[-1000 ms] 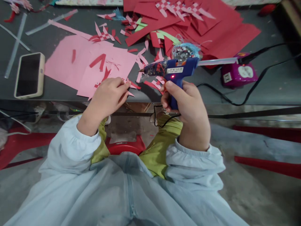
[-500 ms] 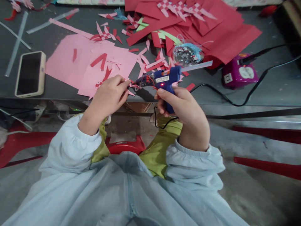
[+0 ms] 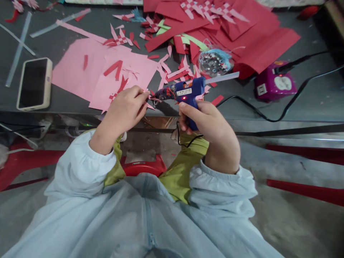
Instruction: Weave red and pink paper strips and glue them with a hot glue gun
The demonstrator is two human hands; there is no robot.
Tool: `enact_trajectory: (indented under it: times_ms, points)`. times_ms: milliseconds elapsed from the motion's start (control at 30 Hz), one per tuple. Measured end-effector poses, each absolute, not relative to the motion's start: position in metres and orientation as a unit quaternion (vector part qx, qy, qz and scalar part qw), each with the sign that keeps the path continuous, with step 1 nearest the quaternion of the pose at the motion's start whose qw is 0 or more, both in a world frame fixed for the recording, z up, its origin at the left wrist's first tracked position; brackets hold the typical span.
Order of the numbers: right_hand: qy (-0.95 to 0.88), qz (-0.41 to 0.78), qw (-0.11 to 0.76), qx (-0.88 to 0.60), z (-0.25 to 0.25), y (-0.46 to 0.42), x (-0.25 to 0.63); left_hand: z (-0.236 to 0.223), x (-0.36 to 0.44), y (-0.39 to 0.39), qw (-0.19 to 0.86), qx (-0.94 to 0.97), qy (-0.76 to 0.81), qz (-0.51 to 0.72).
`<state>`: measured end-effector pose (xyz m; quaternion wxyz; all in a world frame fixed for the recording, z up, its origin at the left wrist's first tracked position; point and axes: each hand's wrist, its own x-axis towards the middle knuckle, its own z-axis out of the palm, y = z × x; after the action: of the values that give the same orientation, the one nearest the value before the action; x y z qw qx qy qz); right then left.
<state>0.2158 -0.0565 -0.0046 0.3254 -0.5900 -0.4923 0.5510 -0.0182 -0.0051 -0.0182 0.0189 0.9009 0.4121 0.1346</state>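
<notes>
My right hand (image 3: 206, 116) is closed round the handle of a blue glue gun (image 3: 190, 92), thumb on its side, with a small red light lit. A clear glue stick (image 3: 223, 77) juts from its back. The dark, stringy nozzle points left, almost touching the fingertips of my left hand (image 3: 127, 104). That hand pinches a small pink-and-red paper piece (image 3: 150, 106), mostly hidden by the fingers. Near its knuckles, a red-and-pink checkered paper bit (image 3: 113, 96) shows above pink paper sheets (image 3: 80, 68).
A phone (image 3: 34, 84) lies at left near glue sticks (image 3: 19, 50). Behind the gun are a tub of small beads (image 3: 215, 62), red paper sheets (image 3: 263, 50) and woven paper fish (image 3: 206, 9). A purple power block (image 3: 275, 82) with black cables (image 3: 258, 111) stands at right.
The glue gun has shifted slightly left and tilted a little, bringing its nozzle closer to my left fingertips. My left hand has barely moved.
</notes>
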Motion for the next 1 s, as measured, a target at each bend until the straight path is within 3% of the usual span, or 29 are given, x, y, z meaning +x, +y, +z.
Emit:
enact_trajectory:
  times_ms: [1000]
  points:
    - [-0.477, 0.558, 0.322, -0.598, -0.0017, -0.0586, 0.2176, -0.0163, -0.0165, -0.0069, 0.025, 0.9, 0.418, 0.122]
